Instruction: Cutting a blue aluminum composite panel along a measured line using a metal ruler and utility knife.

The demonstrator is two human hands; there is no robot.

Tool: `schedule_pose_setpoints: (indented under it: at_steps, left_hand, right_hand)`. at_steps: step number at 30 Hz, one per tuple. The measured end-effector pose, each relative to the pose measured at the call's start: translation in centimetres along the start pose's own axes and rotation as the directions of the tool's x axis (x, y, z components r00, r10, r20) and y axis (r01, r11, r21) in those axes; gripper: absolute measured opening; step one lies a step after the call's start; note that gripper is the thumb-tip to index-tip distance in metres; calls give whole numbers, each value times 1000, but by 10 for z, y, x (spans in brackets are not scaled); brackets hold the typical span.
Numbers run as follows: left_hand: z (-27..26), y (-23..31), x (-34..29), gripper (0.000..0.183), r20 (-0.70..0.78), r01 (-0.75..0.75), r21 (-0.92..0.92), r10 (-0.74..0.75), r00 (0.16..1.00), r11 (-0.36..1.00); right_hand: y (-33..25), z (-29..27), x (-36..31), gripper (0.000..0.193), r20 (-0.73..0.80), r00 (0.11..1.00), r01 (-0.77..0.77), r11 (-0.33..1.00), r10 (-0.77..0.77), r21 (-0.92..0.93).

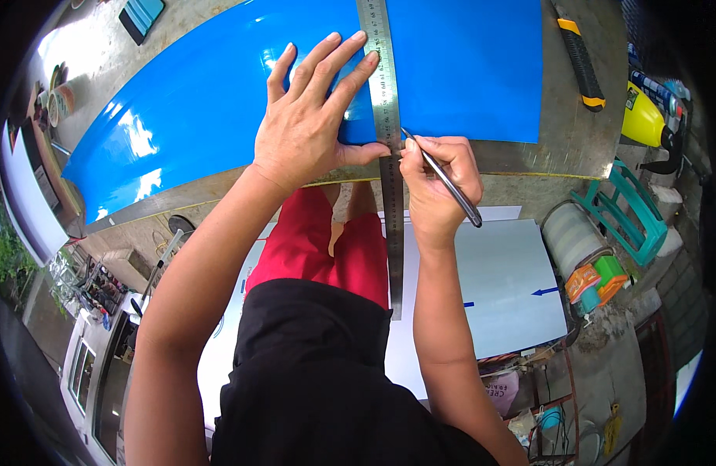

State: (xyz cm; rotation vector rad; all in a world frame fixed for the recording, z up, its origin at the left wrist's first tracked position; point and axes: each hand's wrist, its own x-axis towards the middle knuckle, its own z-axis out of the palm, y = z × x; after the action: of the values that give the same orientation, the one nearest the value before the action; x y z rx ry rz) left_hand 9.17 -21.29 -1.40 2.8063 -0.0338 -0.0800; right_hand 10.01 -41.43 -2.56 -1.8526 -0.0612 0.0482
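A glossy blue sheet (218, 101) lies flat on a grey metal worktable (560, 132). A long steel ruler (385, 116) runs across the sheet and hangs over the table's near edge. My left hand (311, 116) presses flat on the sheet with fingers spread, its thumb and fingertips against the ruler's left side. My right hand (439, 182) grips a thin dark pen-shaped knife (443, 180), whose tip touches the ruler's right edge at the sheet's near border.
A black and yellow utility knife (581, 58) lies on the table at the right. A blue squeegee (140, 15) sits at the far left. A yellow bottle (644, 120) and a teal stool (634, 213) stand right of the table. White boards (505, 279) lie below on the floor.
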Motion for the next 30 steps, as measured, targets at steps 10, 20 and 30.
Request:
schedule_pose_setpoints:
  at_steps: [10, 20, 30]
  left_hand:
    - [-2, 0, 0, 117, -5, -2, -3, 2, 1000, 1000]
    - [-2, 1, 0, 115, -10, -5, -17, 5, 1000, 1000]
    - [0, 1, 0, 117, -14, -6, -10, 6, 1000, 1000]
  right_hand:
    - [0, -2, 2, 20, 58, 996, 73, 995, -70, -63]
    - [-6, -2, 4, 20, 55, 995, 87, 992, -83, -90]
    - [2, 3, 2, 25, -20, 996, 90, 994, -91, -63]
